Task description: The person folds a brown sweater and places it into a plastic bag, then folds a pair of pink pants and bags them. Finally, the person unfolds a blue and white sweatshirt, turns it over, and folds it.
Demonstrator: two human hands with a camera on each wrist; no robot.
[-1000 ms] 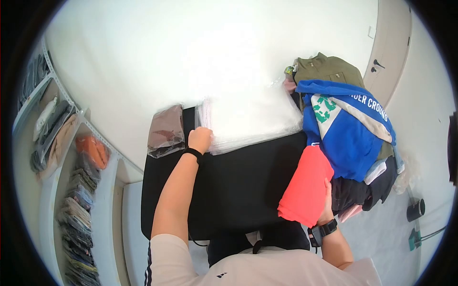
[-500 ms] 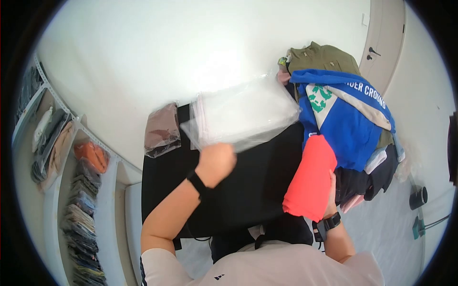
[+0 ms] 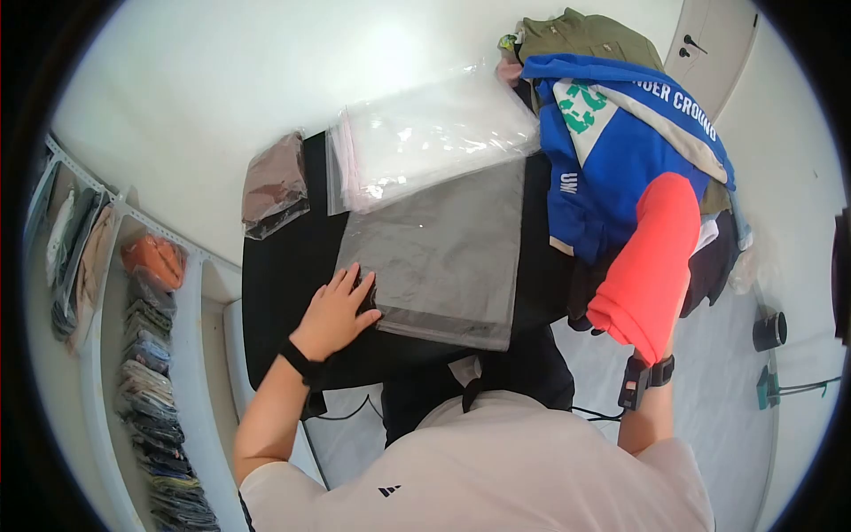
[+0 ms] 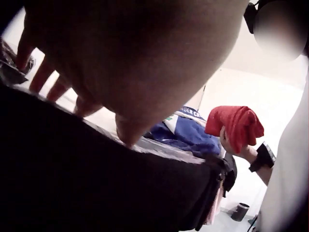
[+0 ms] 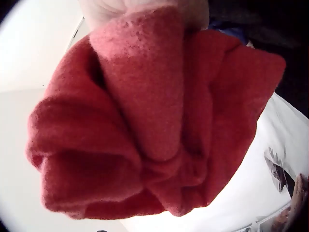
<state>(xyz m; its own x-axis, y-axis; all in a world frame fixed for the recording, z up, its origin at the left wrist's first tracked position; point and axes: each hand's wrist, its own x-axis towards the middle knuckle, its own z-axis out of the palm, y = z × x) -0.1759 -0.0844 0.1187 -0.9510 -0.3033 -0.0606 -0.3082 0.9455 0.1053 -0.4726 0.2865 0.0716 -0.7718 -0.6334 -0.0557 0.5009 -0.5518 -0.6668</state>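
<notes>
While the left hand [image 3: 335, 312] rests with spread fingers at the left edge of the clear bag [image 3: 443, 257], its grip is apart and clasps nothing. The bag lies flat toward the near edge of the counter [image 3: 275, 310]; whether its far end sits under or over the bag stack [image 3: 434, 146] cannot be told. Anchor the bag with flat fingertips and smooth outward, since creases would probably hinder work at its mouth. The right hand [image 4: 233, 146] has its grip clamped on the red garment [image 3: 651, 266], raised off the counter's near right corner. Hold the fold firmly; loose layers could open. The head view largely hides this hand behind the cloth; the left wrist view exposes it. Only the right wrist view reveals the garment's bunched end layers.
</notes>
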